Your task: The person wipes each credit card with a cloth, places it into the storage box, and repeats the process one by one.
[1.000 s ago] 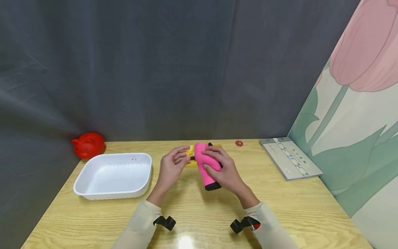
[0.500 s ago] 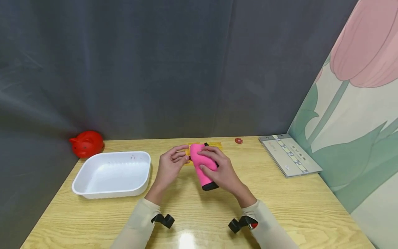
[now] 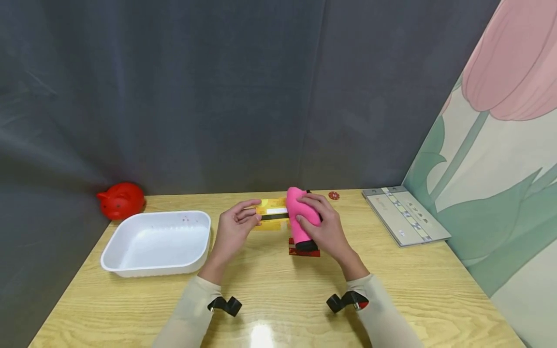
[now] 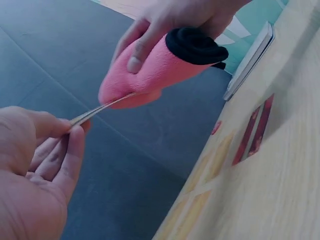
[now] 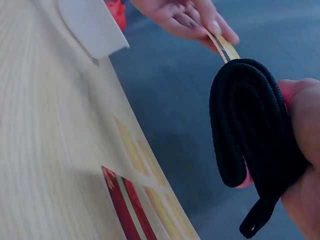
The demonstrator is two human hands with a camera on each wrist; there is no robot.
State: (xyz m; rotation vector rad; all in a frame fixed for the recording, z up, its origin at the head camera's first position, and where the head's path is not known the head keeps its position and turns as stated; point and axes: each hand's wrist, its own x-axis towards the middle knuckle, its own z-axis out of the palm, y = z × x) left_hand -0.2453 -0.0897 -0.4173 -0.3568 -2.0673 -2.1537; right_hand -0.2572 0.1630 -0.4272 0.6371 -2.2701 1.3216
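Note:
In the head view my left hand [image 3: 230, 234] pinches the left end of a yellow card [image 3: 271, 217] with a black stripe and a white strip. My right hand [image 3: 324, 229] grips a folded pink towel [image 3: 298, 217] with black trim, which overlaps the card's right end. Seen edge-on in the left wrist view, the thin card [image 4: 102, 107] runs from my fingertips to the towel's underside, above the table. The right wrist view shows the towel's black folded end [image 5: 250, 125] and a hanging loop. On the table under the towel lies a red card [image 3: 311, 252] with a pale stripe.
Yellow cards [image 4: 197, 192] lie flat on the table behind the red one. A white basin [image 3: 156, 268] stands left, with a red piggy bank [image 3: 123, 202] behind it. A red chip [image 3: 334, 195] lies near the back edge; a grey notebook [image 3: 406, 217] is at right.
The towel first shifted slightly left, then slid right with my right hand, baring more of the yellow card. My left hand stays nearly in place. The red card below has come into view.

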